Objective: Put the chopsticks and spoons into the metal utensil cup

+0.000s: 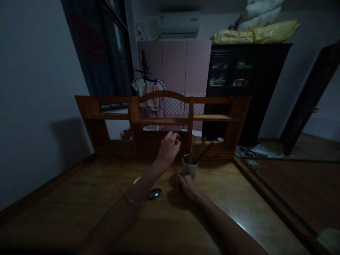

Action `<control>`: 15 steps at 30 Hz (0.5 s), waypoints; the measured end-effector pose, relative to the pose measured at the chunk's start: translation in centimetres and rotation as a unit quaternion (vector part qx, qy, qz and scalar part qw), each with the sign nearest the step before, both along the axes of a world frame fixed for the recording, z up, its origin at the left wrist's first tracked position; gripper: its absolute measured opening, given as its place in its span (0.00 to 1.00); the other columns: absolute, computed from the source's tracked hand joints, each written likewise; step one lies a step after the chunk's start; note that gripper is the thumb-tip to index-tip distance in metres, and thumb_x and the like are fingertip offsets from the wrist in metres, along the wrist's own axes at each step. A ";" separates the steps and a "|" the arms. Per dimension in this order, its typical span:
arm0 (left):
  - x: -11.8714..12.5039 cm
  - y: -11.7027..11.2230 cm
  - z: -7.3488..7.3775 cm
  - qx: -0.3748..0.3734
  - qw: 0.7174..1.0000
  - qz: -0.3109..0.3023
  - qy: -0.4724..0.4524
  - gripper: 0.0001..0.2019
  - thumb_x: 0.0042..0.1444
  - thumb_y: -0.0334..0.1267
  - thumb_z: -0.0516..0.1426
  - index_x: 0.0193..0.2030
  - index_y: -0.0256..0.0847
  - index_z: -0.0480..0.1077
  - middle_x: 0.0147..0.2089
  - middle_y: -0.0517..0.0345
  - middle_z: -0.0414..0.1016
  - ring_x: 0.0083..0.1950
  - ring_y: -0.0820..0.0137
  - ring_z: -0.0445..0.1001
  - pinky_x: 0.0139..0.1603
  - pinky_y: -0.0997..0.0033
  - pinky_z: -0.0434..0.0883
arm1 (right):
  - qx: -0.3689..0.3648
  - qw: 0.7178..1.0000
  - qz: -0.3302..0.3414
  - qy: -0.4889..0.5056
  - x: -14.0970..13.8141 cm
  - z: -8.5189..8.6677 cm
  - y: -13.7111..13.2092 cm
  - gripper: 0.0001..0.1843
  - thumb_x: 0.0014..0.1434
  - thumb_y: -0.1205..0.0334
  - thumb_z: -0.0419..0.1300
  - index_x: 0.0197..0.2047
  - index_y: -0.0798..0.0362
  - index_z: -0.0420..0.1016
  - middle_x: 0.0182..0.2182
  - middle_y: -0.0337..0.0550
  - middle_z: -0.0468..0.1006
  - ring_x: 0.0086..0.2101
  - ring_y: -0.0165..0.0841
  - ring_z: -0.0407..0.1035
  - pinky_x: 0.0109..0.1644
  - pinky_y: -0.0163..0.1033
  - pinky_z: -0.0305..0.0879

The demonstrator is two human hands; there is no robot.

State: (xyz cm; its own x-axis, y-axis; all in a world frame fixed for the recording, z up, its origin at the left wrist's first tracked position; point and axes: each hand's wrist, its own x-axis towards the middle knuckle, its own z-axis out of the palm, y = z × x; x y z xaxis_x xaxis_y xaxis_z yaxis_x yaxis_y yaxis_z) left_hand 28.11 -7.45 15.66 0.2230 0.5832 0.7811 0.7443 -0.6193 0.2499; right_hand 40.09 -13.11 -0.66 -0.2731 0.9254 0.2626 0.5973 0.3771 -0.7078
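A light cup stands upright on the wooden table, with several wooden sticks, like chopsticks, leaning in it. My left hand is raised to the left of the cup, near the sticks' height, its fingers curled down; whatever they hold, if anything, is hidden. Against the table, at the cup's near side, rests my right hand with its fingers folded in; I cannot tell if it touches the cup or holds something. A metal spoon lies beside my left forearm, which partly covers a white object.
A wooden shelf unit rises along the table's far edge. A wall borders the left side, and a raised wooden rim runs down the right. Beyond are a pink wardrobe and a dark cabinet.
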 end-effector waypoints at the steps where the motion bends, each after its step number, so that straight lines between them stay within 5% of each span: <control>1: 0.4 0.0 -0.5 -0.003 1.000 0.002 0.012 0.10 0.56 0.27 0.53 0.42 0.41 0.71 0.42 0.54 0.72 0.40 0.69 0.74 0.40 0.73 0.69 | 0.000 1.000 -0.002 0.000 0.0 0.1 0.0 0.40 0.70 0.49 0.29 0.18 0.54 0.69 0.16 0.41 0.70 0.21 0.28 0.65 0.33 0.33 0.60; 8: 1.2 1.6 -3.6 -0.117 0.991 -0.034 0.061 0.09 0.53 0.25 0.53 0.34 0.38 0.73 0.38 0.52 0.72 0.39 0.68 0.74 0.40 0.72 0.69 | -0.002 1.000 -0.017 0.002 -0.2 0.6 -0.1 0.39 0.69 0.44 0.33 0.18 0.54 0.70 0.15 0.42 0.70 0.22 0.29 0.66 0.33 0.34 0.59; 15: 0.3 2.5 -3.9 -0.249 0.959 -0.130 -0.036 0.08 0.53 0.29 0.55 0.36 0.38 0.75 0.36 0.53 0.77 0.25 0.73 0.76 0.24 0.79 0.67 | -0.001 1.000 -0.017 0.008 -0.2 0.8 -0.3 0.40 0.68 0.41 0.33 0.17 0.53 0.70 0.14 0.41 0.69 0.21 0.29 0.65 0.31 0.33 0.58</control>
